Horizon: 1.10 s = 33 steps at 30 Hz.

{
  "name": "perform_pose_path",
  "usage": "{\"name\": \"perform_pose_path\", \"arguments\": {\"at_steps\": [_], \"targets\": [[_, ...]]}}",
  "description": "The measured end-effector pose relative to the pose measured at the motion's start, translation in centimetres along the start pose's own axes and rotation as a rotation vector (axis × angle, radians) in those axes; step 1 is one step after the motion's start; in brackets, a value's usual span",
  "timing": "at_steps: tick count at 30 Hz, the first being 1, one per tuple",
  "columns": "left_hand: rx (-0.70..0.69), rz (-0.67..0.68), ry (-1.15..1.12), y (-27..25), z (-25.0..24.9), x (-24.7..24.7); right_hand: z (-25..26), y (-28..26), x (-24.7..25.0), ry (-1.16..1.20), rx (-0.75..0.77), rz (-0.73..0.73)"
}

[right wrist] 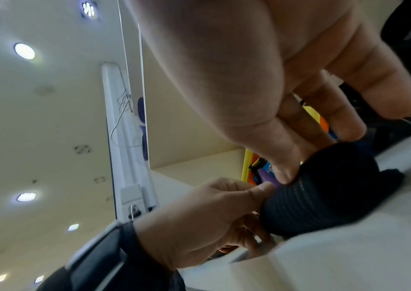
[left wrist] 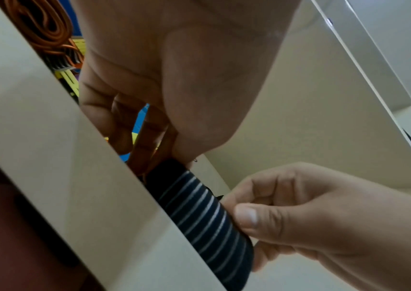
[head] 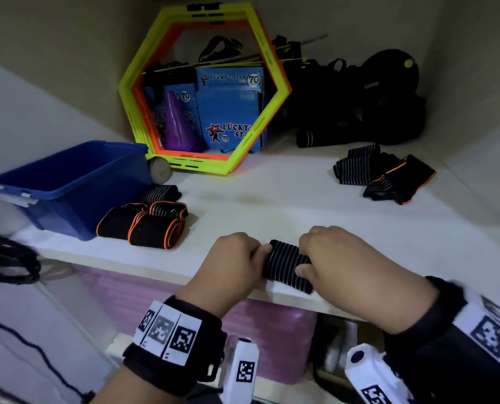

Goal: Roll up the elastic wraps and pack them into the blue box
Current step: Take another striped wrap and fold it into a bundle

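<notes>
A black wrap with thin white stripes (head: 288, 265) lies partly rolled at the front edge of the white shelf (head: 272, 205). My left hand (head: 237, 262) pinches its left end and my right hand (head: 330, 258) grips its right end, thumb on the near side. The left wrist view shows the striped wrap (left wrist: 199, 214) between my left hand (left wrist: 172, 94) and right hand (left wrist: 299, 212). The right wrist view shows the wrap (right wrist: 323, 189) held by my right hand (right wrist: 286, 98) and left hand (right wrist: 211, 214). The blue box (head: 68, 182) stands open at the left, its inside mostly hidden.
Rolled black wraps with orange edges (head: 144, 225) lie beside the blue box. Loose striped and orange-edged wraps (head: 383, 173) lie at the right. A yellow and orange hexagon frame (head: 205, 88), blue cartons (head: 231, 106) and black gear (head: 374, 103) fill the back of the shelf.
</notes>
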<state>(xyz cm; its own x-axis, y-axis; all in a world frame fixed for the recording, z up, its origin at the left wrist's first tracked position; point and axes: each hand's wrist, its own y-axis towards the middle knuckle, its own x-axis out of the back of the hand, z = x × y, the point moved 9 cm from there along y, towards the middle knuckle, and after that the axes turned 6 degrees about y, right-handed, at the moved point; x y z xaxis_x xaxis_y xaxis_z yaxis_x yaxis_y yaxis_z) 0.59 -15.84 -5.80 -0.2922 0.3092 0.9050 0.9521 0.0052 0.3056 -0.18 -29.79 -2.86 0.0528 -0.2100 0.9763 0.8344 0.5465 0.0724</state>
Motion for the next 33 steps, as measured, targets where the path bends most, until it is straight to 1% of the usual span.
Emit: {"name": "perform_pose_path", "arguments": {"at_steps": [5,11,13,15,17,18,19,21,23,24,27,33], "targets": [[0.019,-0.025,-0.037,-0.2,0.5,0.2,0.3,1.2,0.0,0.026,0.05,0.055],[0.014,-0.046,-0.019,0.2,2.3,1.6,1.4,4.8,-0.1,0.017,0.067,0.081],[0.01,-0.087,-0.021,0.2,4.2,3.5,1.9,6.2,-0.3,-0.021,0.068,0.104],[0.022,-0.181,0.006,0.0,6.8,6.2,2.4,8.1,-0.5,-0.069,0.063,0.133],[0.071,-0.263,0.058,-0.3,9.8,8.7,2.8,10.2,-0.6,-0.073,0.047,0.162],[0.117,-0.265,0.088,-0.5,11.4,9.5,3.1,11.3,-0.6,-0.068,0.04,0.171],[0.162,-0.234,0.122,-0.6,12.8,9.9,3.5,12.5,-0.5,-0.065,0.039,0.178],[0.208,-0.118,0.195,-0.7,15.0,9.5,4.2,14.7,-0.7,-0.058,0.033,0.198],[0.2,-0.027,0.21,-0.9,16.3,8.5,5.0,16.9,-0.8,-0.032,0.015,0.219],[0.186,-0.01,0.199,-1.0,16.6,8.2,5.4,18.0,-0.9,-0.02,0.008,0.22],[0.153,-0.024,0.214,-1.0,17.2,7.6,7.1,21.1,-1.3,-0.03,0.007,0.212],[0.141,-0.048,0.211,-0.8,17.9,7.1,10.2,25.6,-2.5,-0.03,0.044,0.19]]}}
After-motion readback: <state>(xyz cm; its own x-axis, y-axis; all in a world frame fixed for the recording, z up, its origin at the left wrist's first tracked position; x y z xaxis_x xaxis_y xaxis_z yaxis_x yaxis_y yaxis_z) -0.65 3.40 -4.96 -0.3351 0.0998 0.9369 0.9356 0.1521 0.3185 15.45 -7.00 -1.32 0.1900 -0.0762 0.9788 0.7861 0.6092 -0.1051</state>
